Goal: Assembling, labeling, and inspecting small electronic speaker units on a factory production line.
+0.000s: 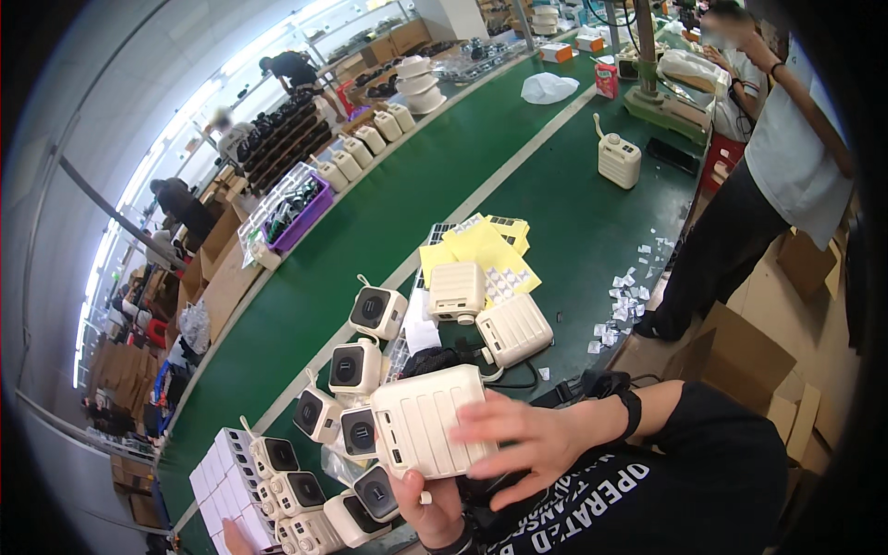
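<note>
A cream portable speaker (421, 416), shaped like a small jerrycan, has its ribbed face up and a row of ports along one side. My left hand (430, 509) grips it at its lower edge, the thumb on the case. Fingers spread and slightly blurred, my right hand (518, 439) lies over the ribbed face; whether it presses on it I cannot tell. Just beyond are two more cream speakers, one lying (514, 330) and one by yellow sheets (456, 289). Several speakers with dark grilles, such as this one (354, 367), stand to the left.
Yellow sticker sheets (481, 242) lie on the green table (518, 199). White paper scraps (624, 301) are scattered near its right edge. White boxes (222, 481) and another person's hand (238, 536) are at lower left. A person (740, 203) stands at right, near open cartons (740, 356).
</note>
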Demonstrator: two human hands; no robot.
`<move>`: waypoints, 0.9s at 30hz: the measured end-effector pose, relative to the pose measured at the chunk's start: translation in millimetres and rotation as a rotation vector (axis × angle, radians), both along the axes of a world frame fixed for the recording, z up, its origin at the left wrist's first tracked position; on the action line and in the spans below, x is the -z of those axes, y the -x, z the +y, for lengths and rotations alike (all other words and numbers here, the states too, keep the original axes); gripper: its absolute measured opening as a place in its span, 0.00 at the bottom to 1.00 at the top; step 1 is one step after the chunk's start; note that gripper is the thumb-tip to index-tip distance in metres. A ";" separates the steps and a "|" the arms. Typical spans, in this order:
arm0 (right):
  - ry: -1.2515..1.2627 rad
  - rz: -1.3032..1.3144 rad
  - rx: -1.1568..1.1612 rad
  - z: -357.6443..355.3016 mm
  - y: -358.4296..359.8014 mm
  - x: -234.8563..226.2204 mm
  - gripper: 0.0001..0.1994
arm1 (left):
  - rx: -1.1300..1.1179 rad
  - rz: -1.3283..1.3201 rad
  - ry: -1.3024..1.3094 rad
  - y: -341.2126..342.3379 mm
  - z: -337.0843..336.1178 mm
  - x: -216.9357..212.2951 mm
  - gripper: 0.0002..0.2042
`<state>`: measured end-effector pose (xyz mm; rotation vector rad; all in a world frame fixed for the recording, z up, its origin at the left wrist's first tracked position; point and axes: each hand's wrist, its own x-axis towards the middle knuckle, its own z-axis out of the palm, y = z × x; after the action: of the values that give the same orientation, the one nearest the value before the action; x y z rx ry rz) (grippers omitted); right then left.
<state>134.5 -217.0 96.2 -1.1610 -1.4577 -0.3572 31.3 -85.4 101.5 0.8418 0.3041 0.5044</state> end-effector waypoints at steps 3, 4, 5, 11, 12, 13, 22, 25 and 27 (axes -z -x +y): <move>-0.009 0.207 0.019 -5.3 -11.3 0.6 0.35 | -0.045 0.019 -0.196 -4.7 3.1 -6.1 0.44; 0.004 0.267 0.017 -6.7 -15.4 -1.2 0.35 | -0.048 0.022 -0.192 -6.0 2.0 -9.5 0.44; 0.029 0.334 -0.003 -7.4 -18.1 -5.4 0.33 | -0.040 0.022 -0.233 -6.7 2.1 -11.3 0.45; 0.348 0.444 -0.044 -3.5 -39.2 -24.3 0.29 | 0.079 0.023 -0.311 -12.9 8.5 -19.9 0.46; 0.508 0.424 -0.062 -1.5 -45.7 -29.1 0.29 | 0.122 0.011 -0.308 -13.6 10.9 -21.9 0.45; 0.548 0.412 -0.032 1.7 -50.4 -31.7 0.29 | 0.122 0.012 -0.303 -13.6 12.9 -25.8 0.45; 0.795 0.736 0.121 73.7 -187.9 -38.5 0.31 | -0.234 0.206 -0.532 -2.1 42.4 -20.6 0.41; 0.583 0.470 0.835 103.8 -268.0 -2.4 0.37 | -0.204 0.047 -0.515 13.8 51.1 -16.9 0.28; 0.614 0.519 0.934 121.5 -307.9 26.5 0.37 | -0.201 0.110 -0.541 17.8 50.1 -22.5 0.28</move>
<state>442.5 -95.6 69.7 -2.2198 -0.4864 -0.1989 13.6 -35.3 124.0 1.3760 0.3612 0.7461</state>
